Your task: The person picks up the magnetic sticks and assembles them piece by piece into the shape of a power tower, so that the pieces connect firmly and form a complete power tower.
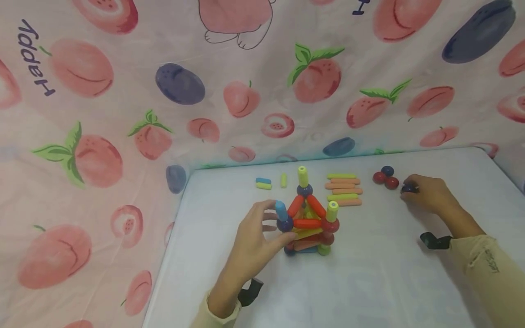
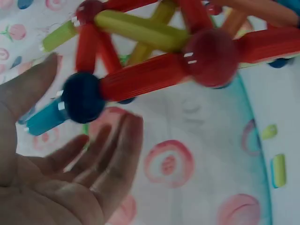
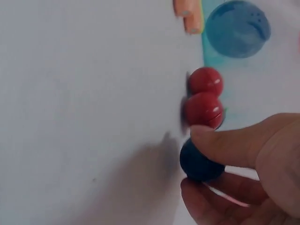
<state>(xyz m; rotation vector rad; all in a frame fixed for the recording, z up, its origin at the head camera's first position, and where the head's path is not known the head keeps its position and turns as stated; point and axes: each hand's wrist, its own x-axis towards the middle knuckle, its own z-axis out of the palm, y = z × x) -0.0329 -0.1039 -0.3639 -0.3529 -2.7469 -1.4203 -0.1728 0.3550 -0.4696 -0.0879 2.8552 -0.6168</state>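
A tower of magnetic rods and balls (image 1: 307,223) stands on the white table, with red, yellow, orange and blue rods. A blue rod (image 1: 280,211) and two yellow-green rods stick up from its top balls. My left hand (image 1: 256,241) is at the tower's left side, thumb and fingers spread around the corner with the dark blue ball (image 2: 84,97); the left wrist view shows a gap between palm and ball. At the right, my right hand (image 1: 428,193) pinches a dark blue ball (image 3: 200,161) between thumb and fingers, beside two red balls (image 3: 204,110).
Several orange and yellow-green rods (image 1: 344,186) lie in a stack behind the tower's right. Short blue and yellow-green rods (image 1: 263,186) lie at the back left. Another dark blue ball (image 1: 387,171) touches the red ones. A fruit-patterned cloth (image 1: 242,98) hangs behind the table.
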